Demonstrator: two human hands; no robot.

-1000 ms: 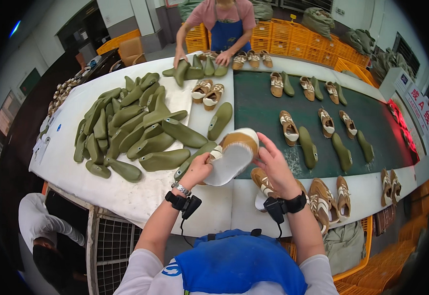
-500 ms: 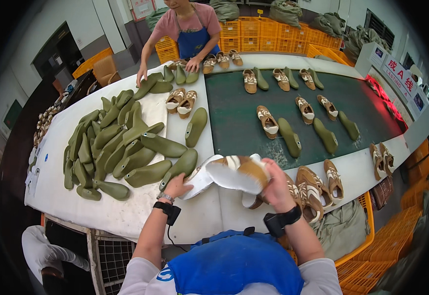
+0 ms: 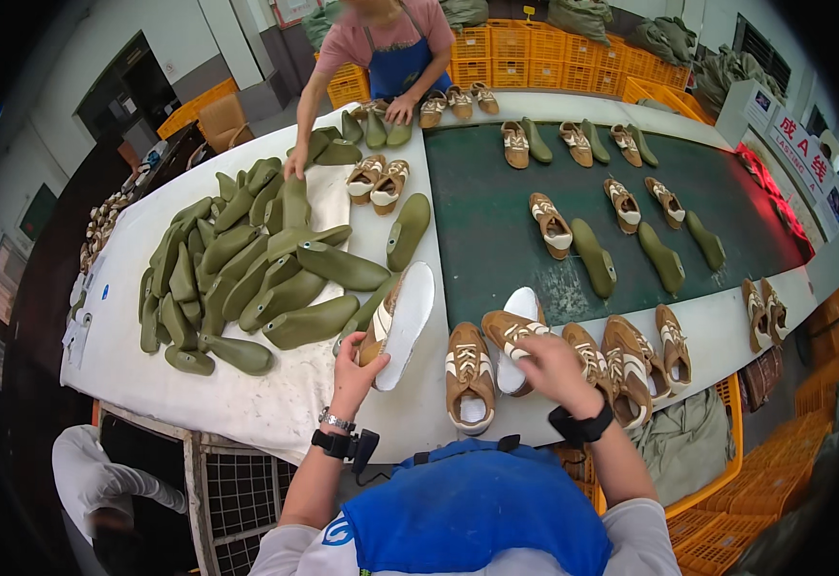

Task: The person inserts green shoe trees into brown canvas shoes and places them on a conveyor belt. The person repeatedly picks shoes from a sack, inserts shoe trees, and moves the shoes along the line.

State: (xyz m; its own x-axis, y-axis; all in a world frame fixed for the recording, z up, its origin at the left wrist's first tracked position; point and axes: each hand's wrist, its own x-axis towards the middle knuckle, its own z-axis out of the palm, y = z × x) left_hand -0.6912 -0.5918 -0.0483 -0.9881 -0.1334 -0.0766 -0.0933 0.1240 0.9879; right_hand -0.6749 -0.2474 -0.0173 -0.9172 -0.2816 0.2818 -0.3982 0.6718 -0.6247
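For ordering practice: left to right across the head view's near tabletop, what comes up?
Heaped olive-green foot-shaped lasts, tilted white-soled brown shoe, upright brown-and-white sneaker, right hand, brown-and-white sneaker pair.

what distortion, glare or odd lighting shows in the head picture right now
Head view: the lens bows the white table edges, and the corners go black; same head view: red light tints the right end of the green surface, while the shoe in the left hand shows a bright white sole.

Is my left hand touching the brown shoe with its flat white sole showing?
Touching. The head view shows the left hand gripping the brown shoe, fingers against its white sole.
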